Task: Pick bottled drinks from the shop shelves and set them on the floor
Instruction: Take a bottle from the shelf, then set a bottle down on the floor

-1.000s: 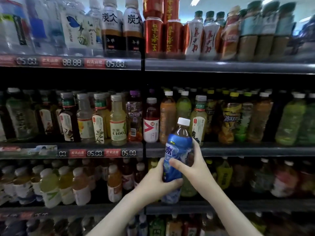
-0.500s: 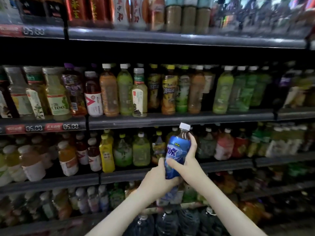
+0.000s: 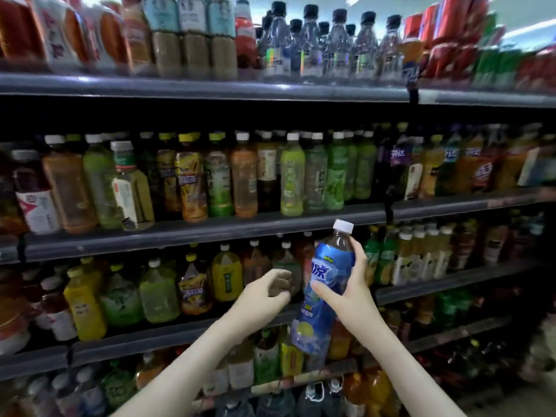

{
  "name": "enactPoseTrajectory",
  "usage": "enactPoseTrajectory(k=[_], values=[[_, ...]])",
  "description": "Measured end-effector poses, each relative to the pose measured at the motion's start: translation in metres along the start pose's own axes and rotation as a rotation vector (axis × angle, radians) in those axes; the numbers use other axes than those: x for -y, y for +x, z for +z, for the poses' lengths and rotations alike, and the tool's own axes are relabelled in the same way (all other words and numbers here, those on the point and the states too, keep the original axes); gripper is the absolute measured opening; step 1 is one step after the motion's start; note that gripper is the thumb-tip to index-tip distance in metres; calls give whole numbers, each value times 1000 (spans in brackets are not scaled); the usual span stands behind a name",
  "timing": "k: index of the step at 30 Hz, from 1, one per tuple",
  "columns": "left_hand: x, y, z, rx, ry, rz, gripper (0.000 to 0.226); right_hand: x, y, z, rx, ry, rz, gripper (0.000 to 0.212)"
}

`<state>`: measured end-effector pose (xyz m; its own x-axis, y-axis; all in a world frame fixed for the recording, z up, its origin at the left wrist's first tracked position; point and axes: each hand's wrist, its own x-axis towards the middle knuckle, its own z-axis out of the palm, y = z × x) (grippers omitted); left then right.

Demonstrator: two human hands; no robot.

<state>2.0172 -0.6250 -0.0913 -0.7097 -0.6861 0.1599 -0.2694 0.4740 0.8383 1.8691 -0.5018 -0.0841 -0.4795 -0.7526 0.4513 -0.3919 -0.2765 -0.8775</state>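
A blue-labelled bottle (image 3: 326, 291) with a white cap is tilted a little to the right in front of the shelves. My right hand (image 3: 350, 291) grips it around the middle, thumb across the label. My left hand (image 3: 267, 293) hovers just to the left of the bottle, apart from it, with its fingers loosely curled and nothing in them. Both forearms reach up from the bottom of the view.
Dark metal shelves (image 3: 210, 228) run across the whole view, packed with green, orange and yellow drink bottles (image 3: 290, 179). Clear bottles with black caps (image 3: 337, 43) stand on the top shelf. Large water jugs (image 3: 313, 398) sit on the lowest level.
My left hand has let go of the blue bottle and moved slightly left. The right hand alone now holds it. The view has swung to the right along the shelves.
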Motion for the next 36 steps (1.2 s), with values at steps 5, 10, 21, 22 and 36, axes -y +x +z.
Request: enactPoseTrajectory(k=[5,10,21,22,36], values=[[-22,71,-9,-285,168,64,30,-15,53,-41,-72,39,-59,95],[-43,150,-8,-454,199,90,62,-32,104,-78,-130,40,-97,94],[-92,253,8,-893,548,273,72,-64,189,-140,-105,60,-139,91],[-96,259,11,-909,557,254,73,-66,195,-143,-86,69,-144,91],[-131,325,34,-952,792,69,109,-84,250,-157,47,137,-372,93]])
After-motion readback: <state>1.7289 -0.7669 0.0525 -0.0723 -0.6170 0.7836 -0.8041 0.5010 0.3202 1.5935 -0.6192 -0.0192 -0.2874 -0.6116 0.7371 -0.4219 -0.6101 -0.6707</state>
